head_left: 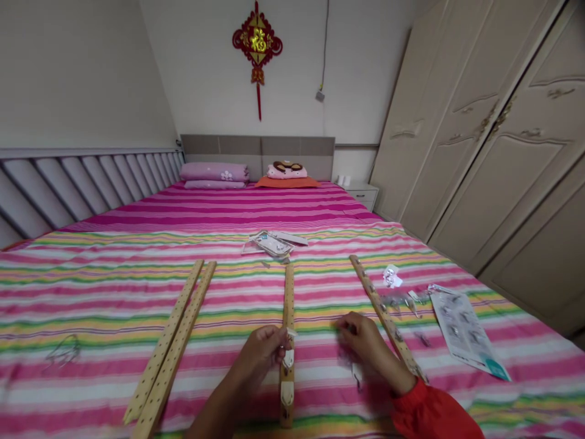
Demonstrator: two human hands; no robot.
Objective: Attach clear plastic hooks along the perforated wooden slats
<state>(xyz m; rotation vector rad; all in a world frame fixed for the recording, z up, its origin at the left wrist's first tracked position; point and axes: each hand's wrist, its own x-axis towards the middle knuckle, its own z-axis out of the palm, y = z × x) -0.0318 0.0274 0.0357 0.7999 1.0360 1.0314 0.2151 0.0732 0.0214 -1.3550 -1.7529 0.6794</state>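
My left hand (259,352) is closed, its thumb and fingers pinching a small white hook (291,332) just above the middle wooden strip (289,299). Two more white hooks sit on that strip nearer to me, an upper hook (287,358) and a lower hook (287,393). To the right, my right hand (365,342) hovers over the striped sheet with its fingers curled together. What they hold, if anything, is blurred; some clear plastic shows beneath them. Close below that hand lies a small metal hook (356,379). Another wooden strip (381,308), bearing several metal hooks, runs past my right wrist.
Two drilled wooden strips (176,341) lie side by side on the left. A blister card (468,332) and small hook packets (402,300) are at right. Opened packaging (273,242) lies farther up the bed. Thin wire-like pieces (64,352) rest at far left.
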